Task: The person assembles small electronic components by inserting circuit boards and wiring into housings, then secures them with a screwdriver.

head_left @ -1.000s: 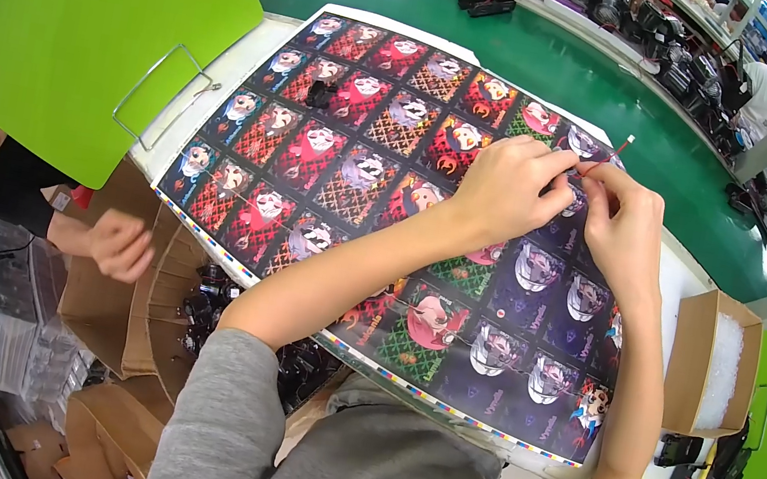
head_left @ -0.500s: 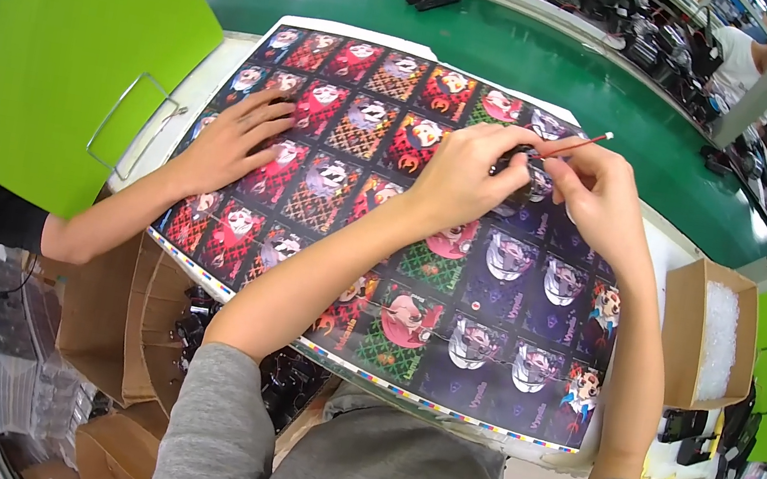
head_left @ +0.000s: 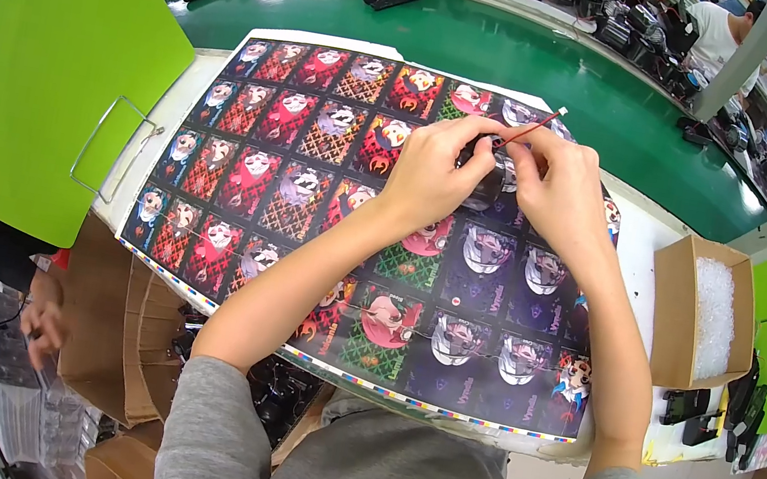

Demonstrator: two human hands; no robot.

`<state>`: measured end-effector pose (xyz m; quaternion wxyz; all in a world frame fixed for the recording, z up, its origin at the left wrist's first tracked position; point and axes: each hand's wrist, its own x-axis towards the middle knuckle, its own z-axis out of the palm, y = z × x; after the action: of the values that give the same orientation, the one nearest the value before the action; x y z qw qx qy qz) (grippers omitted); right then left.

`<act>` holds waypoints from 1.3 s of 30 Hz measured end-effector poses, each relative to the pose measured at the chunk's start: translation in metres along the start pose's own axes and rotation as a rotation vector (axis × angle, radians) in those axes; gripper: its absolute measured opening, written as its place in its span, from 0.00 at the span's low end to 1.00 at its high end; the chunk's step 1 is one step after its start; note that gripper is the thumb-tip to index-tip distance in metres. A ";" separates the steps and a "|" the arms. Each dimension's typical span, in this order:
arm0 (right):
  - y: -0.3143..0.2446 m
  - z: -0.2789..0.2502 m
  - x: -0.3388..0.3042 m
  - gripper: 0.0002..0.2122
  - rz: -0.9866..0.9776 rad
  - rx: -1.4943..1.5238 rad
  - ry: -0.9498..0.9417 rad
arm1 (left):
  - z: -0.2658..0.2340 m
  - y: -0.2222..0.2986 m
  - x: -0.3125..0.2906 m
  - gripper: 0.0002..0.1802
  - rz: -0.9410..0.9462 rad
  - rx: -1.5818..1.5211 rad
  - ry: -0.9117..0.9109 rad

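Above the far right part of a printed sheet point(head_left: 400, 263) with rows of cartoon figures, both my hands meet at a small dark, rounded part point(head_left: 484, 194). My left hand point(head_left: 438, 170) has its thumb and fingers closed around the part's left side. On the other side, my right hand point(head_left: 559, 190) pinches close to the base of a thin red and dark wire point(head_left: 532, 126). That wire sticks up from between the hands and ends in a small white plug point(head_left: 562, 111). My fingers hide much of the part.
An open cardboard box point(head_left: 661, 311) of clear plastic bits stands at right. Green panels point(head_left: 36, 70) flank the bench. Beyond lies a green belt point(head_left: 328, 22), with several black parts behind. Another person's hand point(head_left: 42, 325) is at lower left, beside cardboard cartons point(head_left: 100, 324).
The other person's hand has left the sheet and dropped to the lower left. My right hand has come closer to my left, its fingers now at the wire's base. The view has shifted slightly.
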<state>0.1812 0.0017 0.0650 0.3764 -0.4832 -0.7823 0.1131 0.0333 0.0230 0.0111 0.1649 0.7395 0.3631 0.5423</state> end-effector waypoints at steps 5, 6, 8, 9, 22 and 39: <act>0.017 -0.016 0.007 0.08 0.132 0.101 -0.106 | -0.002 0.003 0.001 0.12 -0.203 -0.068 -0.101; 0.018 -0.018 0.008 0.08 0.163 0.128 -0.149 | -0.002 -0.002 0.000 0.12 -0.241 -0.153 -0.090; 0.019 -0.017 0.008 0.08 0.194 0.155 -0.191 | -0.004 -0.006 0.001 0.13 -0.320 -0.273 -0.122; 0.020 -0.015 0.007 0.09 0.166 0.151 -0.178 | -0.003 -0.008 0.001 0.13 -0.320 -0.272 -0.122; 0.018 -0.015 0.005 0.10 0.042 -0.052 -0.264 | -0.008 -0.011 0.001 0.35 -0.379 -0.762 -0.200; 0.021 -0.023 0.003 0.09 0.100 -0.215 -0.335 | -0.003 -0.009 0.000 0.21 -0.086 -0.223 -0.168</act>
<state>0.2108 0.0106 0.0709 0.1811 -0.5335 -0.8165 0.1262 0.0269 0.0291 0.0064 0.2989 0.7431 0.3166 0.5082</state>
